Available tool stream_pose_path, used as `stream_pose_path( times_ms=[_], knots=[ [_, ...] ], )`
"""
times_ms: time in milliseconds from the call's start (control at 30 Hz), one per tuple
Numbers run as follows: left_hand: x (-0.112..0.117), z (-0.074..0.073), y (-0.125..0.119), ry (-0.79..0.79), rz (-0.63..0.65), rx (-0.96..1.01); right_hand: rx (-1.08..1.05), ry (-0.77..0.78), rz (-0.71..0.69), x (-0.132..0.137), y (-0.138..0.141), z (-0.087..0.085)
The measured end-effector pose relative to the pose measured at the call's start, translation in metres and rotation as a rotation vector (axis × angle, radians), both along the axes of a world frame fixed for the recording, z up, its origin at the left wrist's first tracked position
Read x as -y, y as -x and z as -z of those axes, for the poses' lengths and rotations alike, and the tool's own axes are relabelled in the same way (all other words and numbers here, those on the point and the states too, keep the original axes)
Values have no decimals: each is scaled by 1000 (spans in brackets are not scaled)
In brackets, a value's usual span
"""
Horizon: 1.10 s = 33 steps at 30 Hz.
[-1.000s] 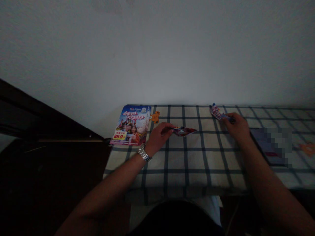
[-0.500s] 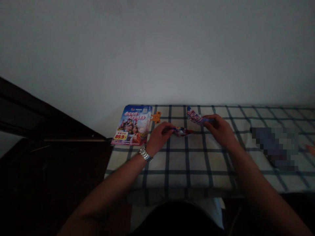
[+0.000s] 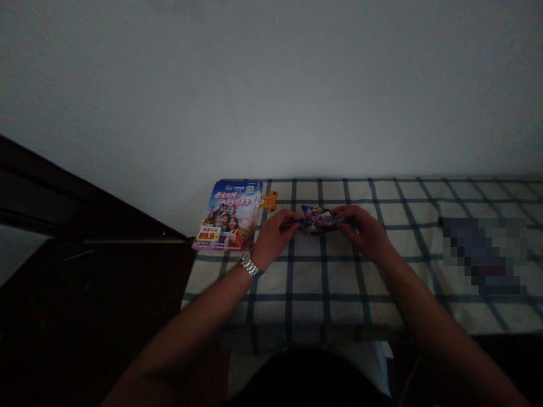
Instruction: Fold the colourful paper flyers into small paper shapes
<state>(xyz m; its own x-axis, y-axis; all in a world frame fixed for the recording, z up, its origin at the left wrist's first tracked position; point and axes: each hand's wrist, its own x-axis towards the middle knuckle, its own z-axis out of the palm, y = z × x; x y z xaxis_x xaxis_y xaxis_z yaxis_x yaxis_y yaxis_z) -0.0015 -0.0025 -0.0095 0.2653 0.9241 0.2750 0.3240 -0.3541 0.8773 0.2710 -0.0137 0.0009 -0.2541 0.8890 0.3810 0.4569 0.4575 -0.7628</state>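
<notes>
My left hand (image 3: pixel 274 234), with a metal watch on its wrist, pinches one end of a small folded piece of colourful paper (image 3: pixel 317 219) that lies on the checked tablecloth (image 3: pixel 339 277). My right hand (image 3: pixel 365 230) is closed on a second folded piece, brought right against the first so the two overlap between my fingertips. The scene is dim and I cannot separate the two pieces clearly.
A stack of colourful flyers (image 3: pixel 228 215) marked 89.9 lies at the table's far left corner, with a small orange figure (image 3: pixel 269 200) beside it. A blurred dark flat object (image 3: pixel 483 254) lies at the right. A pale wall stands behind, dark furniture (image 3: pixel 63 226) to the left.
My right hand has carried its folded paper from the far right of the cloth leftward until it meets the piece in my left hand. My left hand has stayed in place.
</notes>
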Motion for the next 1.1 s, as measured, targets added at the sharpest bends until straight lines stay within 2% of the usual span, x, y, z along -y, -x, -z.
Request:
stream_pose_path(
  times_ms=[333,633,867,1100],
  knots=[
    [-1,4,0,15,0,17,27,-33,-20,2,4,6],
    [-1,6,1,18,-3,0,93,-95,-44,1,9,3],
    [-1,6,0,37,21,79,157,-113,-53,2,9,1],
    [2,-1,2,-61,46,-55,175,-124,-69,4,12,0]
  ],
)
